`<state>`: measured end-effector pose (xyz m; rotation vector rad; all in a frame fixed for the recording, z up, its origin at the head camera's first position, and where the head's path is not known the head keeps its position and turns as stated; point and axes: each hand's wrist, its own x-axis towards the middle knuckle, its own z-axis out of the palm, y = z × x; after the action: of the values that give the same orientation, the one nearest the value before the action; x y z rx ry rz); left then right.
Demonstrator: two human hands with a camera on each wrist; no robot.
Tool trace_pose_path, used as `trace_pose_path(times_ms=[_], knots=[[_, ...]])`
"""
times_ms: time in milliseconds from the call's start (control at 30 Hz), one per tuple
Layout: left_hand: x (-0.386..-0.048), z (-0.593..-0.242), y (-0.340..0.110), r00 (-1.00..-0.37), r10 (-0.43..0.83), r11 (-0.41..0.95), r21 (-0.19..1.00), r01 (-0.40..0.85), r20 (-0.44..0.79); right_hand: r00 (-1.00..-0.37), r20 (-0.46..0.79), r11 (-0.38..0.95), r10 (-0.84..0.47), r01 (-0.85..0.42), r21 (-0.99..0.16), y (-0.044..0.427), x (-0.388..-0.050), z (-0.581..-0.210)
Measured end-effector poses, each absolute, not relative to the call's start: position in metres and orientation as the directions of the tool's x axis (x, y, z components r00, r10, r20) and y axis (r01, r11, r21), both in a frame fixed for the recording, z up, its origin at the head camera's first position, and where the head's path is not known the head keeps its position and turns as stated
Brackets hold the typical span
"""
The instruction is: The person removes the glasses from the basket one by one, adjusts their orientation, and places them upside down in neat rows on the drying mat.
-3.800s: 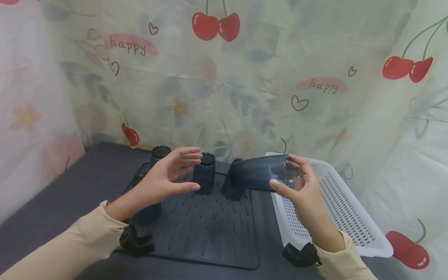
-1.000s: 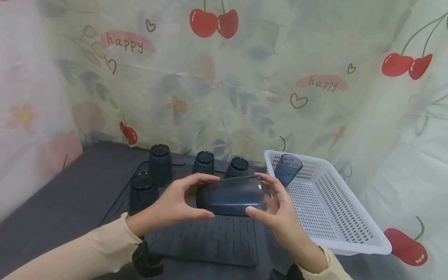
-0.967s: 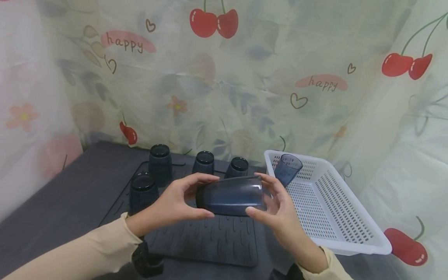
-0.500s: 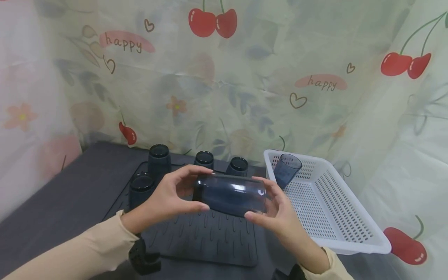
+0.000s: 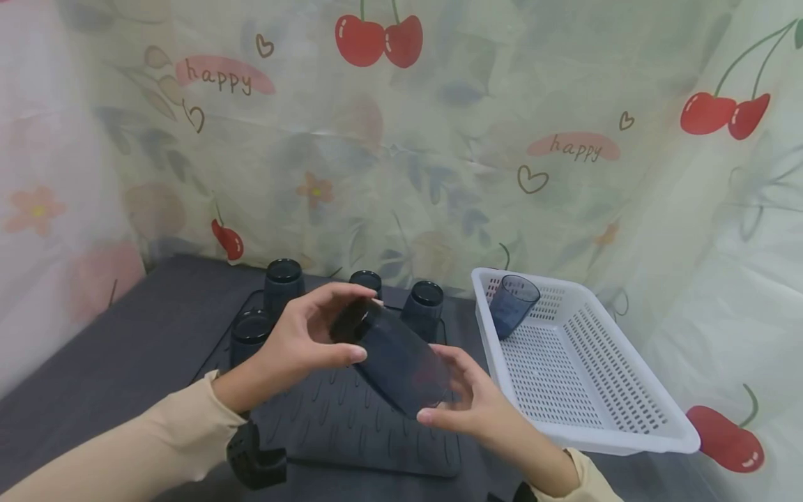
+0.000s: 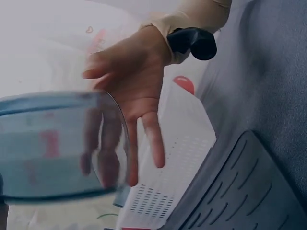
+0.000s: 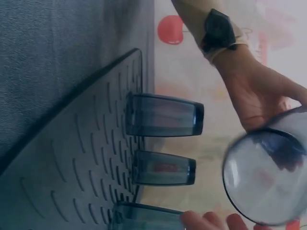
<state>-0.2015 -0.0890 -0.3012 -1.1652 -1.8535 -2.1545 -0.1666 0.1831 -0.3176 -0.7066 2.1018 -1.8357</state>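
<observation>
A dark blue drinking glass [image 5: 395, 362] hangs tilted above the mat in the head view, its thick base up left and its rim down right. My left hand [image 5: 304, 331] grips it round the base, thumb in front and fingers behind. By the rim is my right hand [image 5: 479, 401], thumb below and fingers beyond the glass. In the left wrist view the right hand [image 6: 136, 86] has straight, spread fingers, some seen through the glass wall. Whether they touch the rim I cannot tell. The right wrist view looks into the glass's round mouth [image 7: 264, 177].
Several upside-down glasses [image 5: 423, 307] stand on the black ridged drying mat [image 5: 376, 446], at its back and left. To the right, a white perforated basket [image 5: 652, 443] holds one leaning glass [image 5: 514, 307]. A dark cloth [image 5: 125, 335] covers the table; a printed curtain hangs behind.
The right hand has brought the glass leftward over the mat, and the left hand has taken its base. Since half a second ago the glass has tipped rim-down and the right hand has lowered.
</observation>
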Motion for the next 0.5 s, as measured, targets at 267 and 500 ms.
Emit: trace_pose_path(times_ms=[267, 500], knots=[[-0.203, -0.304, -0.094, -0.740, 0.393, -0.253, 0.838, 0.483, 0.546, -0.827, -0.005, 0.273, -0.562, -0.179, -0.945, 0.188, -0.161, -0.324], [-0.206, -0.305, -0.096, -0.779, 0.362, -0.208, 0.859, 0.468, 0.512, -0.819, -0.101, 0.399, -0.565, -0.165, -0.902, 0.192, -0.157, -0.330]])
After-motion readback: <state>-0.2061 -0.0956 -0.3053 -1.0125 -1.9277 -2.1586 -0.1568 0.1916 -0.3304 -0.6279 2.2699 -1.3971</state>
